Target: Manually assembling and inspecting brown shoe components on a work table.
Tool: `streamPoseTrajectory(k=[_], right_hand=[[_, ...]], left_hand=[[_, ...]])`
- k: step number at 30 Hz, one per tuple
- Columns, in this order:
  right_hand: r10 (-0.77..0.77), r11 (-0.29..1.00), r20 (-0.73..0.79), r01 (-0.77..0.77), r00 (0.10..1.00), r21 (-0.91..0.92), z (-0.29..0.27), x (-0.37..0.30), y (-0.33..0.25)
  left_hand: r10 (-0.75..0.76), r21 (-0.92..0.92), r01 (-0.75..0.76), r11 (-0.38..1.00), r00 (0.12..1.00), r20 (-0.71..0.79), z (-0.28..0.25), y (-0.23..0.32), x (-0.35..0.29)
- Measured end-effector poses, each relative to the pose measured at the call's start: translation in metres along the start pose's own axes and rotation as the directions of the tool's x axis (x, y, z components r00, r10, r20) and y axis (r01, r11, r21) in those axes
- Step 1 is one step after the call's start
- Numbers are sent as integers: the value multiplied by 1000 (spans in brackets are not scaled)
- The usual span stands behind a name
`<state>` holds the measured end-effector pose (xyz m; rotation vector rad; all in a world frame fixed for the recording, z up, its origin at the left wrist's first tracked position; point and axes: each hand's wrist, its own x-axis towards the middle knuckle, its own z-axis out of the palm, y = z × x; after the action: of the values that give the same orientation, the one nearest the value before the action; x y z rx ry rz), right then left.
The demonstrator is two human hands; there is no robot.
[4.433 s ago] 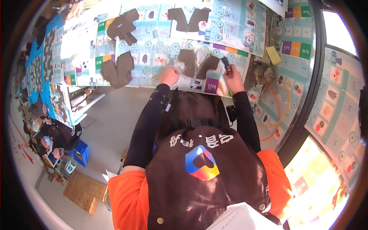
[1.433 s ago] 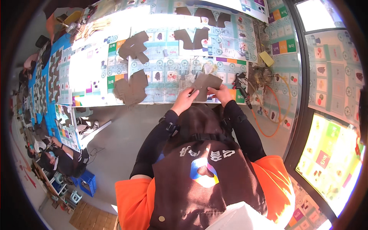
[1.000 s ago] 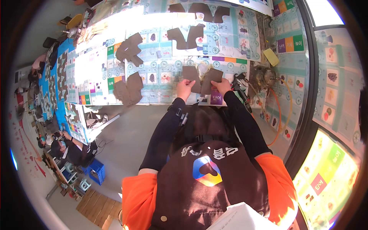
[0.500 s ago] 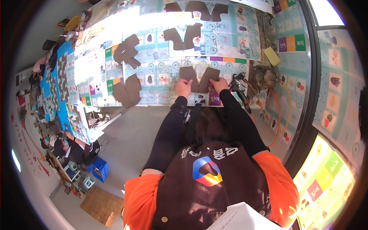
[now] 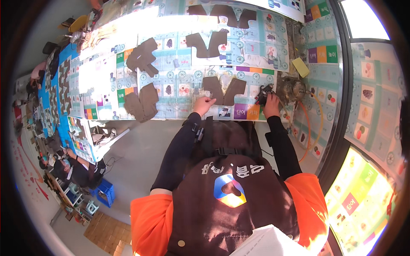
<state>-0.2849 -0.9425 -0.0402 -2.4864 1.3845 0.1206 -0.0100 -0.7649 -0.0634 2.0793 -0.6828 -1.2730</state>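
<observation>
A V-notched brown fabric-like piece (image 5: 224,97) lies flat on the covered table near its front edge. My left hand (image 5: 204,105) is at the lower left edge of this piece, its fingers curled together. Whether they pinch anything I cannot make out. To the right of the piece, my right hand (image 5: 271,105) is closed around a black spray gun (image 5: 265,91) at the table's edge. The fingers partly cover the gun's handle.
More brown pieces lie about: one farther back (image 5: 208,46), two at the left (image 5: 143,55) (image 5: 143,102), several at the far edge. An orange hose (image 5: 308,123) hangs at the right. A yellow pad (image 5: 300,67) lies beyond the gun. A co-worker (image 5: 85,173) sits far left.
My right hand has let go of the brown piece, moved right and taken hold of the spray gun. My left hand has slid slightly down and left toward the piece's lower edge.
</observation>
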Motion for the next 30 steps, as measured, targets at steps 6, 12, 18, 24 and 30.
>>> streamPoseTrajectory(k=[6, 12, 18, 24, 30], right_hand=[[-116, 949, 49, 96, 992, 301, -53, 16, -39], [-332, 673, 322, -17, 887, 740, -83, 45, -110], [-304, 843, 452, 17, 839, 537, -71, 77, -149], [-282, 834, 249, 108, 927, 541, -66, 79, -162], [-314, 868, 391, 95, 865, 487, -68, 76, -155]], left_hand=[[-22, -45, 22, 999, 1000, 8, -8, -2, -1], [-36, -121, 44, 992, 997, 61, -12, 4, -7], [-4, -74, 7, 997, 999, 39, -14, 5, -10], [16, -72, -13, 997, 999, 38, -10, -6, -8], [25, -80, -22, 997, 999, 38, -8, -12, -4]])
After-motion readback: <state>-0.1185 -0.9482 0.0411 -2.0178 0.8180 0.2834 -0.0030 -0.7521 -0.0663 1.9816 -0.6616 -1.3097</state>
